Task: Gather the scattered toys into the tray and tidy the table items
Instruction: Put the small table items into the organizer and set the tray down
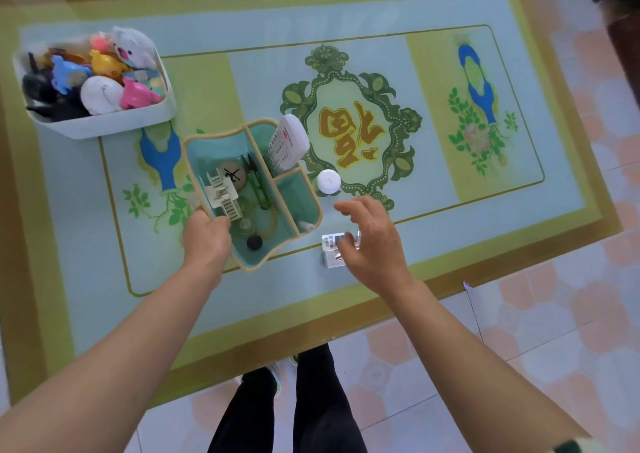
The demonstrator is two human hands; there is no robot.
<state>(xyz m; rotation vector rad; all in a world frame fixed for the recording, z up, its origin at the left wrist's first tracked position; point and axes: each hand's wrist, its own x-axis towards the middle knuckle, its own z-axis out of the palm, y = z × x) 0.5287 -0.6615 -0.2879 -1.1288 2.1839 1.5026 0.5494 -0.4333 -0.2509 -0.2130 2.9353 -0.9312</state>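
Observation:
A white tray point(104, 128) at the far left holds several plastic and plush toys. In the middle stands a teal organizer with a tan rim point(258, 265), divided into compartments. It holds a white remote point(289, 142), green snips point(258, 189), a comb and small bits. My left hand point(207, 237) grips the organizer's near left rim. My right hand point(372, 241) hovers with relaxed, spread fingers just above a small white box point(330, 251) lying to the right of the organizer. A white round jar point(328, 182) stands beside the organizer's right wall.
The table point(450, 210) has a glass top over a green and blue patterned cloth. Its near edge runs just in front of my legs, above a tiled floor. Another person's head and shoulder show at the top right corner.

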